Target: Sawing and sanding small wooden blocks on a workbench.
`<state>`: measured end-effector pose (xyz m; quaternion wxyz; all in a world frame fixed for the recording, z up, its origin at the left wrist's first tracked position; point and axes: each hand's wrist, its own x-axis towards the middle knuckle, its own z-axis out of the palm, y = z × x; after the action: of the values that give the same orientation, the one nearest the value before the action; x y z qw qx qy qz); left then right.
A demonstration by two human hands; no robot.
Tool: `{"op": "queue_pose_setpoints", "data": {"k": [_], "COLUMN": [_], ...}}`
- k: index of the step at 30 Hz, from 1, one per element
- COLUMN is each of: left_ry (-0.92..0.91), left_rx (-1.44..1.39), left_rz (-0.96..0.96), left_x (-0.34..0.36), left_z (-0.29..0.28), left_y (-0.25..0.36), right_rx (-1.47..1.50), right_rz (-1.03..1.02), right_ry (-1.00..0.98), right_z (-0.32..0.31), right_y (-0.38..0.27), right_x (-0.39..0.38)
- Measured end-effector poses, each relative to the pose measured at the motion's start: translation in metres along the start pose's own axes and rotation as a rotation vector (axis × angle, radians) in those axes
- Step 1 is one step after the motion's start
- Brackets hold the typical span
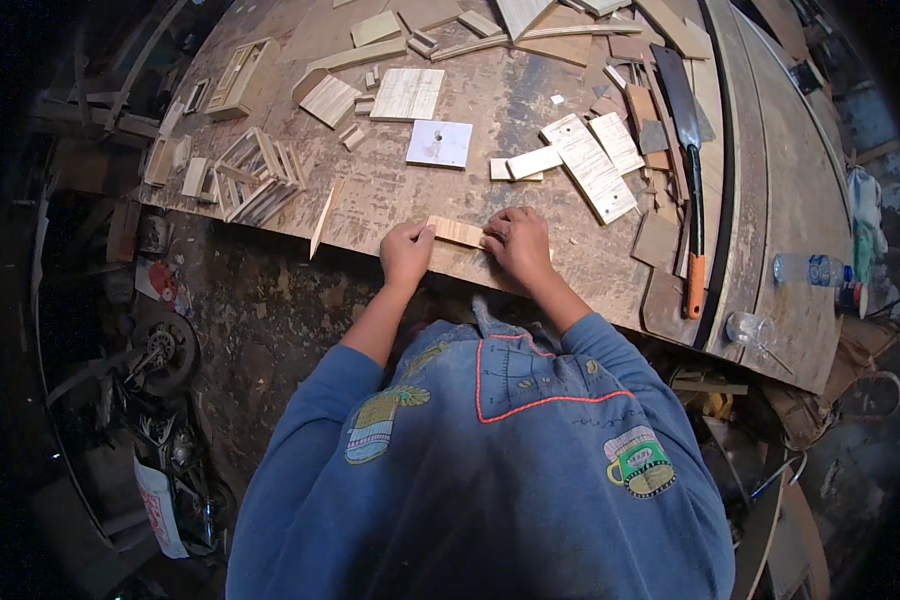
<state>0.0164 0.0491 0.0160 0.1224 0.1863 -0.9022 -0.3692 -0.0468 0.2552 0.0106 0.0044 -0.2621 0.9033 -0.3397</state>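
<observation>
A small light wood block [457, 232] lies at the front edge of the worktable, gripped at both ends. My left hand [407, 252] is closed on its left end, thumb toward the wood. At the right end, my right hand [519, 242] has its fingers bent down onto the block. Beyond my hands lies a white square plate [439, 144] with a small dark hole. Two short wood strips [533, 163] lie to its right, beside a longer light board [590, 168]. A thin pointed wood sliver [325, 218] reaches over the table edge left of my hands.
Small wooden frames [259, 174] stand at the left of the worktable [390, 195]. A long dark blade with an orange-ended handle [695, 280] lies at the right, among wood offcuts. Farther right are a plastic bottle [808, 270] and a clear cup [748, 328]. Several wood pieces cover the far side.
</observation>
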Motion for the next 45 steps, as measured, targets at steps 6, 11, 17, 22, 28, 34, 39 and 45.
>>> {"op": "queue_pose_setpoints", "data": {"k": [6, 11, 17, 22, 28, 34, 39, 45], "left_ry": [-0.029, 0.008, 0.028, 0.007, -0.127, -0.34, -0.356, -0.346], "left_rx": [0.036, -0.053, -0.072, -0.1, 0.242, 0.308, 0.32, 0.298], "left_rz": [-0.117, -0.169, -0.134, -0.157, 0.46, 0.669, 0.691, 0.732], "left_x": [-0.007, -0.01, -0.009, -0.004, 0.007, 0.0, 0.003, 0.005], "left_z": [-0.002, 0.0, 0.003, 0.001, -0.017, 0.0, 0.001, 0.001], "left_y": [0.009, 0.009, 0.0, 0.002, 0.035, 0.027, 0.022, 0.028], "right_rx": [-0.065, -0.041, -0.039, -0.045, -0.038, -0.067, -0.053, -0.257], "right_rz": [-0.105, -0.083, -0.098, -0.113, -0.109, -0.106, -0.041, 0.227], "right_ry": [0.069, 0.015, 0.012, 0.046, 0.066, 0.079, 0.17, 0.398], "right_z": [-0.016, -0.004, 0.002, 0.005, 0.003, 0.002, -0.027, -0.112], "right_y": [-0.024, -0.016, -0.015, -0.016, -0.018, -0.019, -0.003, 0.081], "right_x": [-0.008, -0.008, -0.009, -0.01, -0.01, -0.012, -0.024, -0.07]}}
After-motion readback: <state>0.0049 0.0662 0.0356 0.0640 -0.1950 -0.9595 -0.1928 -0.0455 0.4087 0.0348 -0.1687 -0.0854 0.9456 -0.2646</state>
